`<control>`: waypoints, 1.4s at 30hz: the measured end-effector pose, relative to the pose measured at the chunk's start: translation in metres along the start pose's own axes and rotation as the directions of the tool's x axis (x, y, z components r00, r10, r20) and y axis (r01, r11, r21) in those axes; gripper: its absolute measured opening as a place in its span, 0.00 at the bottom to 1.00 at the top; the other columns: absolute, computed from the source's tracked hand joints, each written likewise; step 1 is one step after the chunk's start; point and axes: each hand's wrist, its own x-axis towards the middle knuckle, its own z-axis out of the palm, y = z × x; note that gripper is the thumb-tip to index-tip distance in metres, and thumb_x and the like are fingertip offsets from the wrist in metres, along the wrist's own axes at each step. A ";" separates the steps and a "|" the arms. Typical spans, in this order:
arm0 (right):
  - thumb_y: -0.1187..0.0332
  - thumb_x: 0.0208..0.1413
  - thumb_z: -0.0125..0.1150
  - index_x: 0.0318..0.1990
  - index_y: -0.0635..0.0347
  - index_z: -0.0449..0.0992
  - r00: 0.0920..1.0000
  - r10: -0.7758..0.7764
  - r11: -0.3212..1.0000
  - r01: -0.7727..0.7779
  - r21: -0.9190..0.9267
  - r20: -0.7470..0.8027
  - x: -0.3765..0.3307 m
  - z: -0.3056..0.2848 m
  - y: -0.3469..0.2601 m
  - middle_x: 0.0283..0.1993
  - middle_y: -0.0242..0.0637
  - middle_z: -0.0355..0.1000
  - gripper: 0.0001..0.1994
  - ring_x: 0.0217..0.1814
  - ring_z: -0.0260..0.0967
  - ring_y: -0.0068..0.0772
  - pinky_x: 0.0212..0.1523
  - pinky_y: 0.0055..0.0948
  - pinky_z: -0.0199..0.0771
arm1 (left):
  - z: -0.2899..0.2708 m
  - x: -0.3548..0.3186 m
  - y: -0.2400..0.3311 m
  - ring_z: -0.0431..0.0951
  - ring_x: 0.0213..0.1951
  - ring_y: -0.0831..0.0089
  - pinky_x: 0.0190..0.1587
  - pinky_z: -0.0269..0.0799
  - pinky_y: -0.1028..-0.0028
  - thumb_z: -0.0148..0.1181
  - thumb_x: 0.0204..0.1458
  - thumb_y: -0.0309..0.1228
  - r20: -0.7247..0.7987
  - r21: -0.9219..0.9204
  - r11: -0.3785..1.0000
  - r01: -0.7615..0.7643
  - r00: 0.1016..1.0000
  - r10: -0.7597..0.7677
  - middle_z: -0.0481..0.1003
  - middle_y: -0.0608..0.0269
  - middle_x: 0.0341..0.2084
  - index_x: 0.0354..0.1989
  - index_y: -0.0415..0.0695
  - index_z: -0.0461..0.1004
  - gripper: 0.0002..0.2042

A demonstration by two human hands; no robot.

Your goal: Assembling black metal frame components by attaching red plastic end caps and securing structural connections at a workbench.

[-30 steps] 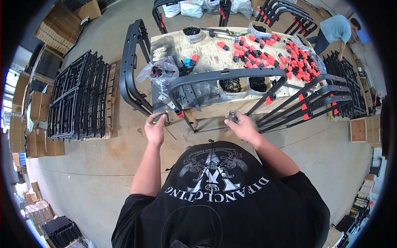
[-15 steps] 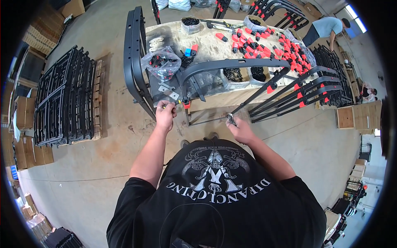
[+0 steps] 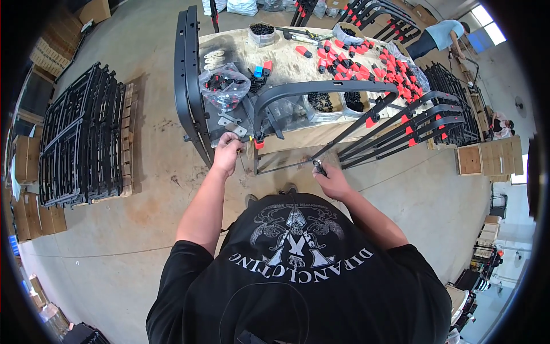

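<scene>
**Left fingers (image 3: 234, 141) beside a red cap (image 3: 259, 144), right fingers (image 3: 325, 174) round a ring-headed tool (image 3: 319, 167)**

The left fingers pinch a small tool with a yellow part (image 3: 250, 138), mostly hidden by the hand. Just to their right, the red cap sits at the end of a curved black frame (image 3: 326, 87), which arches along the near side of the bench (image 3: 286, 50). Just beyond the left fingers lie metal plates (image 3: 231, 122); farther beyond, a clear bag of parts (image 3: 224, 87).

The right fingers, well apart from the left, are curled about the dark tool. To their right stand more black frames (image 3: 424, 109) with red caps; beyond them, on the bench, lies a pile of red-and-black pieces (image 3: 350, 70).
</scene>
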 end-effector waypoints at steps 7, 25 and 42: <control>0.62 0.60 0.56 0.44 0.67 0.75 0.999 -0.036 0.992 0.034 -0.118 -0.013 0.010 0.017 -0.008 0.36 0.51 0.76 0.15 0.41 0.75 0.50 0.46 0.44 0.72 | 0.027 -0.016 0.005 0.68 0.24 0.75 0.24 0.64 0.75 0.56 0.59 0.25 -0.137 -0.239 0.967 0.088 0.983 -0.123 0.70 0.63 0.26 0.49 0.47 0.61 0.13; 0.69 0.60 0.56 0.41 0.63 0.69 0.915 0.196 0.764 -0.369 0.529 0.354 0.103 0.085 -0.040 0.26 0.32 0.64 0.07 0.21 0.60 0.23 0.21 0.28 0.60 | 0.036 -0.012 -0.016 0.58 0.14 0.83 0.14 0.52 0.77 0.59 0.64 0.35 -0.241 0.215 0.972 -0.090 0.960 0.142 0.64 0.74 0.18 0.45 0.50 0.69 0.07; 0.70 0.55 0.59 0.39 0.69 0.76 0.800 0.204 0.742 -0.502 0.443 0.565 0.132 0.079 -0.104 0.36 0.46 0.77 0.10 0.37 0.80 0.44 0.34 0.47 0.79 | 0.033 -0.010 -0.019 0.59 0.12 0.82 0.13 0.51 0.76 0.63 0.62 0.36 -0.272 0.251 0.964 -0.084 0.950 0.154 0.64 0.72 0.15 0.45 0.48 0.67 0.12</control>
